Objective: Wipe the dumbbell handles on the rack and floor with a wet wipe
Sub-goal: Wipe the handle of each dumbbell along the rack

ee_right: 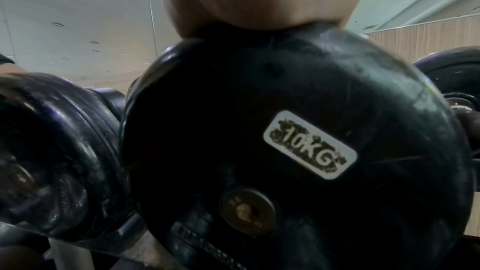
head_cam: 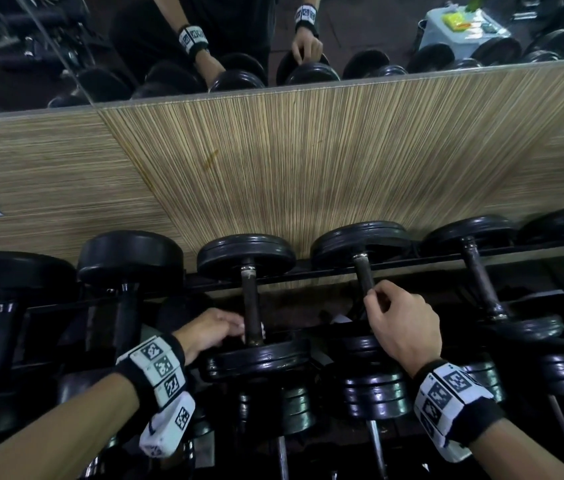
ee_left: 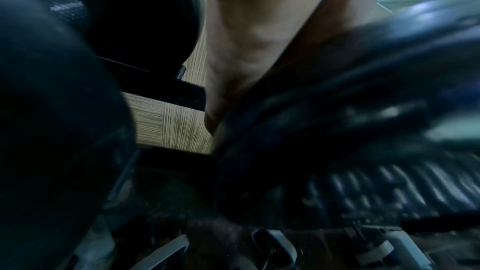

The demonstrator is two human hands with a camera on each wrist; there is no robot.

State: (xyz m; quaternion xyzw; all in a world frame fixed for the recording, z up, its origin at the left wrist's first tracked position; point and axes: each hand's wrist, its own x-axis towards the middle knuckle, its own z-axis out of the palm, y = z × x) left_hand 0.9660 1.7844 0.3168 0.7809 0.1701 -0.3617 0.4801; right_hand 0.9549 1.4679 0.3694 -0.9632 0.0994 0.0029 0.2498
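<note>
Head view first: the left hand (head_cam: 213, 329) is seen curled round the near end of a dumbbell handle (head_cam: 251, 303) on the rack (head_cam: 308, 271), and a sliver of white at the fingertips, likely the wet wipe (head_cam: 262, 329), is pinched against the bar just above the near weight plate (head_cam: 256, 358). The right hand (head_cam: 400, 327) is closed on the next handle (head_cam: 364, 275) to the right, thumb and fingers wrapped round it; whether any wipe is held there cannot be told. From the right wrist, the view is filled by a black plate (ee_right: 298, 141) marked 10KG, so the grip itself is hidden; the left wrist picture is dark and smeared. Now the risks, as judged from here: so little wipe is exposed that the far end of the handle could be missed, or the wipe could be bunched and dropped into the gap behind the rack. A handle twisted too hard could roll the dumbbell in its cradle, and fingers could be caught between neighbouring plates.
</note>
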